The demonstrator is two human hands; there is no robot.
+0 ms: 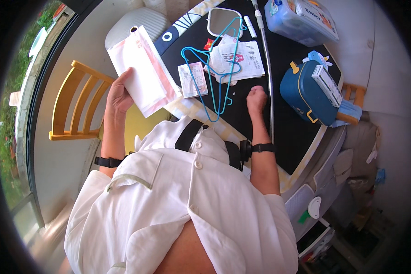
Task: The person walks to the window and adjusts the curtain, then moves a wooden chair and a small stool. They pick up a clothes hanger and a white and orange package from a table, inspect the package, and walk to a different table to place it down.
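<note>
My left hand (119,90) grips a stack of white and pinkish paper sheets (142,77), held up past the table's left edge with the thumb on top. My right hand (257,99) is curled into a fist over the black tabletop (241,116), just left of a metal pole (268,68); nothing shows in it. Between my hands, overlapping blue plastic clothes hangers (215,92) lie across a small printed booklet (193,80) and a pile of printed papers (243,58). A small red packet (209,44) sits by the pile.
A white-framed mirror (224,22) and a white tube (250,26) lie farther back. On the right are a blue case (303,92) with a small box (326,85) on top, and a clear plastic bin (299,25). A wooden chair (80,99) stands left, a grey stool (137,27) behind.
</note>
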